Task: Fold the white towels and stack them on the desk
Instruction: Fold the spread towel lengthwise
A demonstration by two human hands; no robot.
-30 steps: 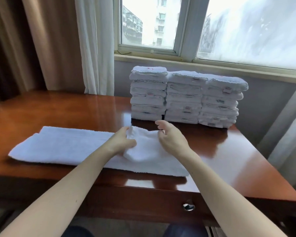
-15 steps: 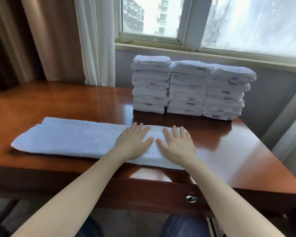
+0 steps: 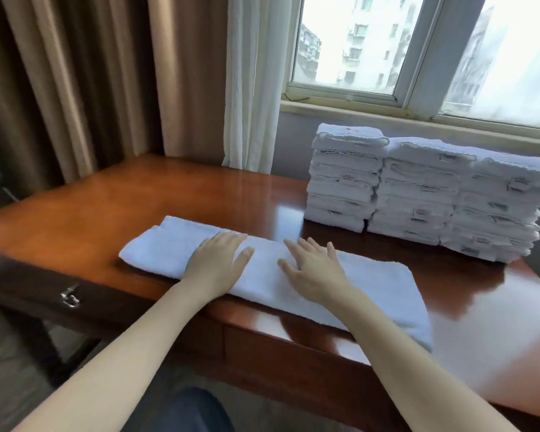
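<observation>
Fingers flat, the left hand (image 3: 217, 260) and right hand (image 3: 312, 268) have spread apart on the towel (image 3: 381, 291) along the desk (image 3: 138, 198)'s front edge; folded stacks (image 3: 418, 194) sit beneath the window (image 3: 349, 42).

both hands flat — left hand (image 3: 216, 260), right hand (image 3: 314, 269) — on white towel (image 3: 384, 294), desk (image 3: 138, 204), folded stacks (image 3: 424, 194) behind
</observation>
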